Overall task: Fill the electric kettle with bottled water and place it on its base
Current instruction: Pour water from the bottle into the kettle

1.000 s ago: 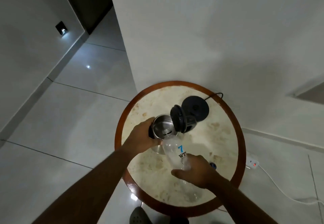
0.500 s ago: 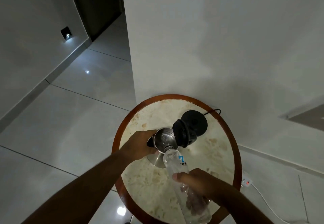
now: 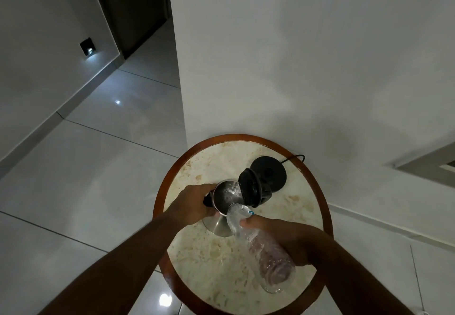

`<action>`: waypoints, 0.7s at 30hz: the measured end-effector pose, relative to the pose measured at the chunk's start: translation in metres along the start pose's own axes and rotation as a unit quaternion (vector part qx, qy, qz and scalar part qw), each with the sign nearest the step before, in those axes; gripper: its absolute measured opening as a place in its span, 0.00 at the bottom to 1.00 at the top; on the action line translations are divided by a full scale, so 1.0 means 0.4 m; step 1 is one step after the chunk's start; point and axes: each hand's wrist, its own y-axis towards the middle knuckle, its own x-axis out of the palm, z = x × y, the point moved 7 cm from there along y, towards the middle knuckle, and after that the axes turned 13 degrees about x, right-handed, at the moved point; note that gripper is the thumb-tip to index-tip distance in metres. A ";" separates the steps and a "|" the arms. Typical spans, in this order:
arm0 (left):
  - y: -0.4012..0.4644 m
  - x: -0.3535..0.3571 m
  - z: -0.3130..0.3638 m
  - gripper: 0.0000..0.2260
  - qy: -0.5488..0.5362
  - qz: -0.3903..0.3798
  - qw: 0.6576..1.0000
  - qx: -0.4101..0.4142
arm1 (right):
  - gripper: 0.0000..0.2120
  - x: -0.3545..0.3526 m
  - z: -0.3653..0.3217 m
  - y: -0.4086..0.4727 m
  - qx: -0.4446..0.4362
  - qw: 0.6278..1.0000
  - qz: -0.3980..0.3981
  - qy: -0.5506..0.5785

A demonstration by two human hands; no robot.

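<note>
A steel electric kettle [image 3: 225, 196] stands on the round marble-topped table [image 3: 295, 206], its black lid [image 3: 250, 187] flipped up. My left hand [image 3: 190, 202] grips the kettle's black handle on its left side. My right hand [image 3: 285, 237] holds a clear plastic water bottle [image 3: 261, 248] tilted steeply, with its neck over the kettle's rim and its bottom raised toward me. Water glints inside the kettle. The round black kettle base [image 3: 270, 173] lies behind the kettle to the right, apart from it.
The base's black cord [image 3: 295, 158] runs off the table's back edge by the white wall [image 3: 295, 68]. Glossy tiled floor [image 3: 86, 166] lies to the left, with a dark doorway [image 3: 138, 6] beyond. A wooden rim edges the table.
The bottle has tipped steeper, its bottom rising toward me while its neck stays at the kettle's rim. My view has lifted, so the table sits lower in frame.
</note>
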 end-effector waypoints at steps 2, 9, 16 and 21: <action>0.001 0.002 -0.001 0.29 0.002 -0.001 1.000 -0.001 | 0.24 -0.008 -0.002 0.002 -0.022 1.000 0.016 0.007; -0.001 0.003 -0.003 0.28 0.021 -0.006 1.000 -0.007 | 0.14 -0.006 -0.030 -0.010 -0.037 0.999 0.007 0.017; -0.004 0.005 -0.004 0.29 0.017 0.002 1.000 -0.015 | 0.12 -0.009 -0.034 0.001 -0.038 0.999 0.001 0.036; -0.007 0.000 -0.003 0.29 0.017 0.006 1.000 -0.013 | 0.30 -0.003 -0.049 0.004 -0.024 0.998 -0.019 0.052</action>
